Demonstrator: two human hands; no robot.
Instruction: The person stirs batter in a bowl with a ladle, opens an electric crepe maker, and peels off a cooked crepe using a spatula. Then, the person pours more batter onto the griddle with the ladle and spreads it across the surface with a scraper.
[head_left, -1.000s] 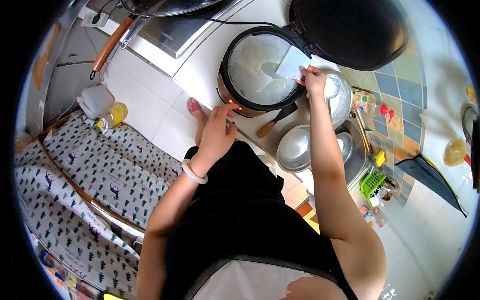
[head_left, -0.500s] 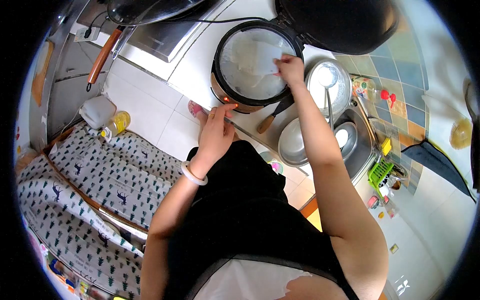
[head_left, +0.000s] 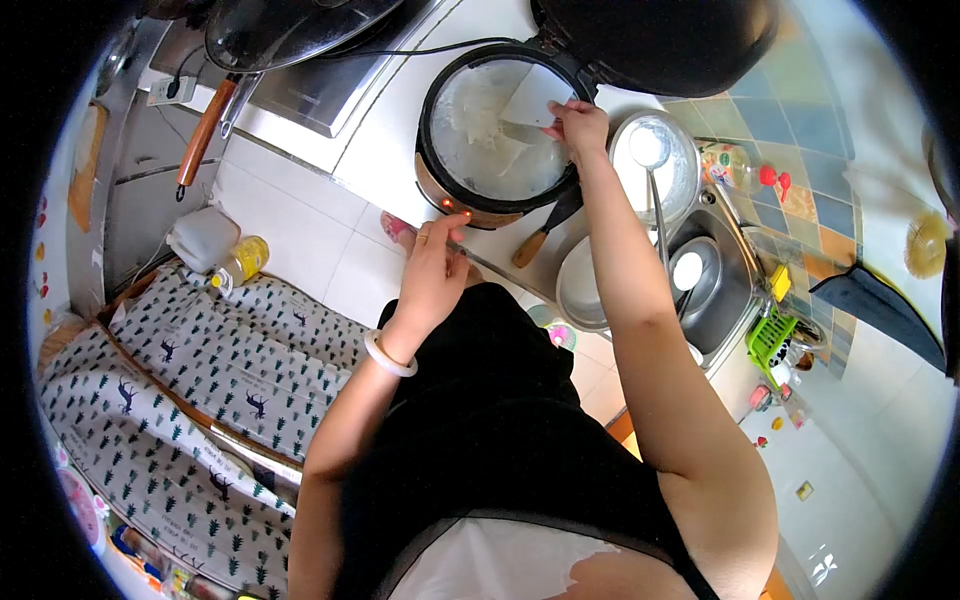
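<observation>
My right hand (head_left: 580, 128) pinches a flat white scraper (head_left: 536, 98) over the round electric griddle (head_left: 430, 165). A pale, wet layer of batter (head_left: 468, 125) coats the griddle plate, with thicker ridges near the scraper's edge. The griddle's dark lid (head_left: 660, 45) stands tipped back. My left hand (head_left: 435, 268) is at the griddle's front by two lit orange lights, its index finger stretched toward them and its other fingers loosely bent, holding nothing. Just right of the griddle lies a spatula with a wooden handle (head_left: 530, 248).
A metal bowl with white residue and a ladle (head_left: 651, 150) sits right of the griddle, near another bowl (head_left: 582, 285) and the sink (head_left: 735, 290). At upper left, a lidded pan's wooden handle (head_left: 205, 140) sticks out past the counter. An oil bottle (head_left: 243, 262) stands low at left.
The scraper has turned and tilted, and ridges of batter now show below it. My right hand has shifted slightly left and up. My left hand stays by the lights.
</observation>
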